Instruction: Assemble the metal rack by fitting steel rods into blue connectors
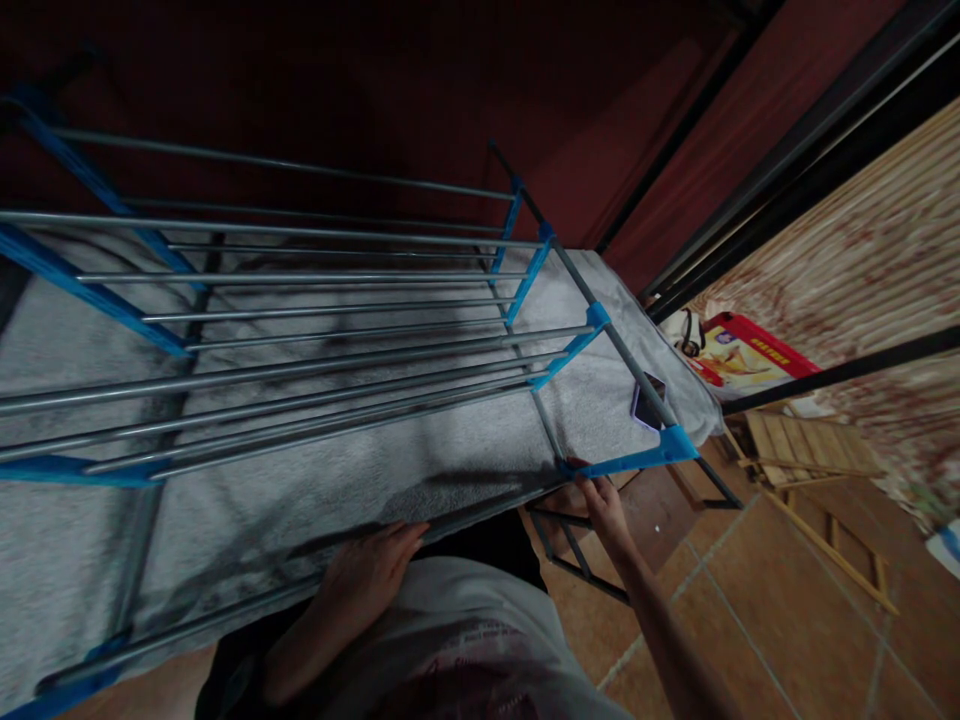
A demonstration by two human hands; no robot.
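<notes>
A drying rack (pixel 300 300) with grey metal rods and blue plastic joints stands in front of me. A large grey towel (pixel 247 500) lies spread over its lower rods. My left hand (pixel 371 570) rests on the towel's near edge, fingers curled over it. My right hand (pixel 596 495) reaches to the rack's near right corner and its fingers close on the towel's edge just under the blue joint (pixel 660 450). A small dark phone-like object (pixel 646 400) lies on the towel near that corner.
The floor (pixel 750 620) is terracotta tile. A folded wooden frame (pixel 810 460) lies on it to the right, beside a red box (pixel 750 355). A dark red wall and black metal bars (pixel 795 150) stand behind the rack.
</notes>
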